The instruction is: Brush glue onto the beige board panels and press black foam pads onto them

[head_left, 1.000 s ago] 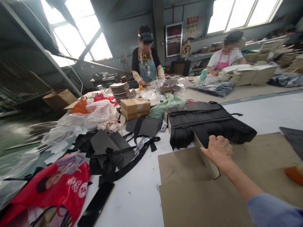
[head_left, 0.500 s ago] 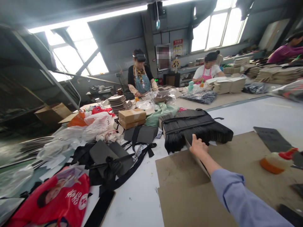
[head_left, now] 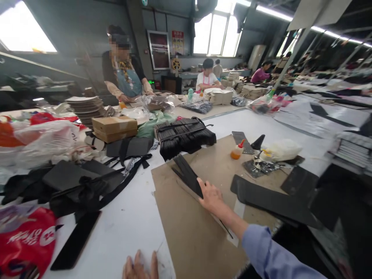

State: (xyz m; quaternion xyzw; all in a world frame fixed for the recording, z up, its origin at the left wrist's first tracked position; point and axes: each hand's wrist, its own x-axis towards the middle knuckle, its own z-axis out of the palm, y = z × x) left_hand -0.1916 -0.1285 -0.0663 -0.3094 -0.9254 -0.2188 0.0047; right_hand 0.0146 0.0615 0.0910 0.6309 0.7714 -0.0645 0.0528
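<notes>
My right hand (head_left: 211,197) grips a long black panel (head_left: 188,175) with a pale edge, fingers over its top face. The panel slants above a brown board (head_left: 183,232), and its far end looks split or doubled. Just beyond that end lies a tied bundle of black panels (head_left: 186,135), stacked on edge. At the bottom edge my left hand (head_left: 141,267) rests near the white tabletop (head_left: 124,228), fingers apart and holding nothing; its palm is cut off.
A red-capped glue bottle (head_left: 236,151) and more black panels (head_left: 270,197) lie on the right. Left are black straps (head_left: 87,193), a red bag (head_left: 26,240) and a cardboard box (head_left: 114,128). A co-worker (head_left: 126,73) stands across the table.
The view has swung to the right. My right hand has drawn the black panel away from the bundle, nearer to me. My left hand has come into view at the bottom.
</notes>
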